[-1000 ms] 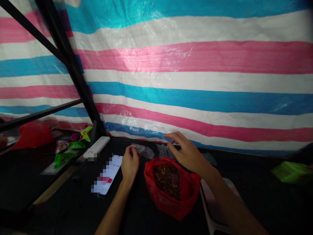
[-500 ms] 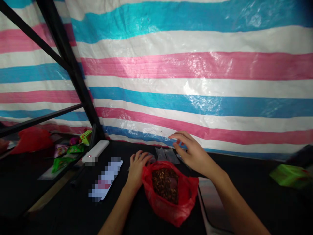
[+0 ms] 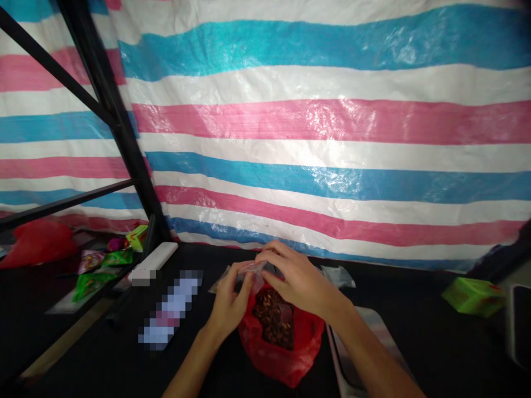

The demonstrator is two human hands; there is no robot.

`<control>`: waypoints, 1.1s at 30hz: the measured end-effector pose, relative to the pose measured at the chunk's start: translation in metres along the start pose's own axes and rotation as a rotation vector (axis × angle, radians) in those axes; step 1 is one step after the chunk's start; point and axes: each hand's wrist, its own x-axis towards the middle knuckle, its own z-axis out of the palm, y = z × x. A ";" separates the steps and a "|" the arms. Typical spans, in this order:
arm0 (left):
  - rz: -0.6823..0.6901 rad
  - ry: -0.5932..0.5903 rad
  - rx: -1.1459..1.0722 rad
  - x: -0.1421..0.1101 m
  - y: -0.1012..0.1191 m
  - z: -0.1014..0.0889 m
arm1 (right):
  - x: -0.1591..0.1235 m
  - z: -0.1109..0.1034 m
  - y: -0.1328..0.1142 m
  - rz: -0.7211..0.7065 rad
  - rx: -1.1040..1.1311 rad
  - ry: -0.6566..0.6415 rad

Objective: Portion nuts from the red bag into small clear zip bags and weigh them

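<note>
My left hand [image 3: 232, 301] and my right hand [image 3: 296, 279] meet at the far rim of a red plastic bag [image 3: 286, 367]. Between them is a small clear plastic bag [image 3: 257, 269], pinched by the fingers of both hands. The red bag stands with its mouth spread wide. Inside it lie dark brown dried pieces [image 3: 269, 320] with lighter bits among them. My right hand covers part of the red bag's back edge. Some fingertips are hidden behind the clear plastic.
More clear packets [image 3: 339, 276] lie behind my right wrist. A flat device [image 3: 369, 337] with a glossy top sits beneath my right forearm. Left are a phone [image 3: 176, 304], a white bar-shaped device [image 3: 155, 260] and green packets [image 3: 93, 284]. A green box [image 3: 473, 296] stands right.
My right hand has moved left and down to join my left hand. Both now hold a clear plastic bag above the red bag's rim. The view has shifted slightly.
</note>
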 end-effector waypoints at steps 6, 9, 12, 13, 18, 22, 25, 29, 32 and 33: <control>-0.068 -0.049 -0.066 -0.007 0.002 0.007 | 0.001 0.001 0.004 0.019 -0.050 -0.019; -0.096 -0.047 -0.117 -0.008 0.000 0.010 | 0.002 0.001 0.003 0.019 -0.012 -0.019; -0.109 -0.043 -0.161 -0.008 -0.001 0.012 | 0.001 0.001 0.004 0.015 0.017 -0.040; -0.110 -0.062 -0.172 -0.007 -0.001 0.012 | 0.001 0.001 0.005 0.017 0.018 -0.048; -0.026 -0.226 -0.109 -0.001 -0.001 0.010 | -0.002 -0.004 0.010 0.055 -0.014 -0.068; -0.017 -0.092 -0.034 0.005 -0.007 0.009 | -0.005 -0.009 0.011 0.142 -0.041 -0.034; -0.127 0.031 0.022 0.007 -0.010 0.005 | -0.013 -0.005 0.018 0.220 -0.062 -0.270; -0.210 -0.020 0.219 0.006 -0.007 0.001 | -0.025 0.014 0.031 0.432 -0.115 -0.677; -0.208 -0.172 0.387 0.004 -0.002 -0.001 | -0.028 0.026 0.036 0.440 -0.158 -0.699; -0.210 -0.216 0.426 0.003 0.000 -0.001 | -0.028 0.028 0.036 0.428 -0.157 -0.681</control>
